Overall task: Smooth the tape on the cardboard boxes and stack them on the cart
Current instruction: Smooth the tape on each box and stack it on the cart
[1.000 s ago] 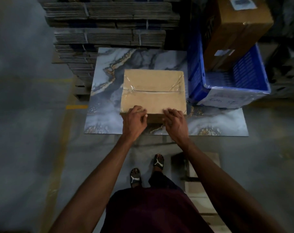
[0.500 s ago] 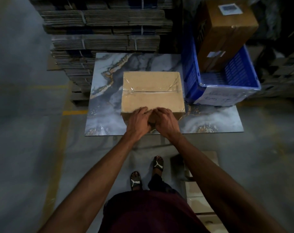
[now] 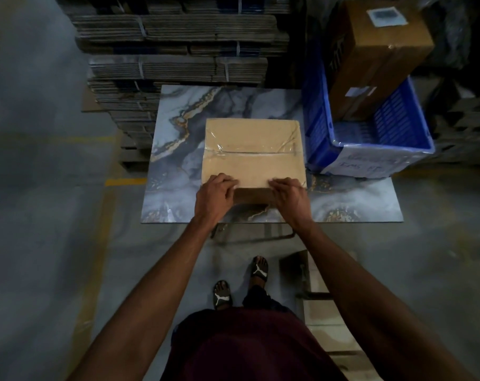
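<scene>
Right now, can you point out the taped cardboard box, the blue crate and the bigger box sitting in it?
taped cardboard box (image 3: 250, 166), head view, bare top face below the seam.
blue crate (image 3: 315, 125), head view, its left outer wall.
bigger box (image 3: 381, 59), head view, its brown upper face.

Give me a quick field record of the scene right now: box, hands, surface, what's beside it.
box: taped cardboard box, flat on marbled board
tape: clear, across top seam, wrinkled at the ends
left hand: fingers pressing near edge of box
right hand: same, apart from left
beside: blue crate to the right, holding brown carton
</scene>
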The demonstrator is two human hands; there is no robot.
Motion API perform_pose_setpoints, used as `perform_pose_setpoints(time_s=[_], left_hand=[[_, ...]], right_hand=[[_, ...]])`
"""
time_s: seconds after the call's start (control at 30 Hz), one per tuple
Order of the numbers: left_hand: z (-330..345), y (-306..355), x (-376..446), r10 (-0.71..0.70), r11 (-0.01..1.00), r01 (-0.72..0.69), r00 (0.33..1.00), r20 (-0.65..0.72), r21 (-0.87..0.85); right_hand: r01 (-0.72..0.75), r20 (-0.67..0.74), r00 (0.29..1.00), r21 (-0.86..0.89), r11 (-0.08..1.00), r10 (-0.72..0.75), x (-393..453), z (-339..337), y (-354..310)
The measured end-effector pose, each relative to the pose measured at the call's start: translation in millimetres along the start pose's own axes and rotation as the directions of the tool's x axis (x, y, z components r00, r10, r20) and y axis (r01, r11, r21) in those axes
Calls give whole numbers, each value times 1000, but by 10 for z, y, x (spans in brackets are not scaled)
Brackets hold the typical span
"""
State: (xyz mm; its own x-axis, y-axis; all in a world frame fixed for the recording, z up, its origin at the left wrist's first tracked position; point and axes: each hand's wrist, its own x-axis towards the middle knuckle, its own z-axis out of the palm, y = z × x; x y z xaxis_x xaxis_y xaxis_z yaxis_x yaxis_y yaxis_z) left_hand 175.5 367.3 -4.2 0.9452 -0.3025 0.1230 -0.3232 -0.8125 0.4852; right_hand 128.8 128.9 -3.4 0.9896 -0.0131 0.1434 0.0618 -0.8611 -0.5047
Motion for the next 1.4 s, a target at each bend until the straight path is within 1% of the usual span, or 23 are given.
perform_pose_setpoints(time_s=[0.07,0.13,0.2,0.27,0.33,0.43,0.47,0.53,0.63,0.73,0.83,0.9,1.0,1.1,1.17,1.27,1.33,1.4], left_hand=[[-41,-12,91,-2,1000,3,999,33,-27],[-100,-81,185,33,999,-32,998,55,-21],[-97,-187,204,72,997,-72,997,16,12],[-66,-212,168,50,999,-50,998,-27,10],[-39,-203,210,31,999,-30,999,-26,24],[-59,-212,452,31,994,-36,999,44,101],[-62,-232,532,28,990,-37,998,64,137],[-44,-265,605,10,983,-22,998,65,184],[40,-277,595,-4,980,2,1000,10,199],[41,-238,719,-25,976,22,1000,8,218],[33,-209,898,-18,963,13,1000,16,269],[82,-204,926,-49,962,52,999,-18,269],[128,-181,949,-78,964,92,995,-65,250],[36,-164,1112,-61,962,65,998,-25,265],[-21,-183,1291,-52,960,47,999,10,277],[44,-208,1423,-39,972,33,999,21,231],[96,-217,1410,-43,975,44,999,-11,218],[102,-233,1417,-49,969,51,999,-12,241]], right_hand=[[-17,22,1000,34,999,17,76,-61,30],[-22,56,998,40,999,20,129,-147,101],[-22,28,999,13,1000,21,123,-190,194],[-35,-5,999,-6,999,35,109,-165,240],[-67,-3,998,-8,998,67,187,-131,257],[-80,31,996,-46,996,81,418,-133,300],[-104,47,993,-51,993,107,490,-138,325],[-147,47,988,-58,987,150,557,-144,374],[-74,-21,997,-91,993,73,574,-113,463],[-47,0,999,-84,995,48,748,-141,562],[-71,21,997,-50,996,72,979,-135,681],[-67,28,997,-51,996,69,1033,-97,770],[-9,8,1000,-63,998,10,1049,-98,818],[-5,25,1000,-62,998,6,1212,-175,775],[-11,59,998,-32,999,13,1393,-207,747],[-3,113,994,-4,1000,4,1511,-167,803],[0,101,995,-8,1000,1,1468,-125,829],[9,68,998,-32,999,-7,1448,-101,819]])
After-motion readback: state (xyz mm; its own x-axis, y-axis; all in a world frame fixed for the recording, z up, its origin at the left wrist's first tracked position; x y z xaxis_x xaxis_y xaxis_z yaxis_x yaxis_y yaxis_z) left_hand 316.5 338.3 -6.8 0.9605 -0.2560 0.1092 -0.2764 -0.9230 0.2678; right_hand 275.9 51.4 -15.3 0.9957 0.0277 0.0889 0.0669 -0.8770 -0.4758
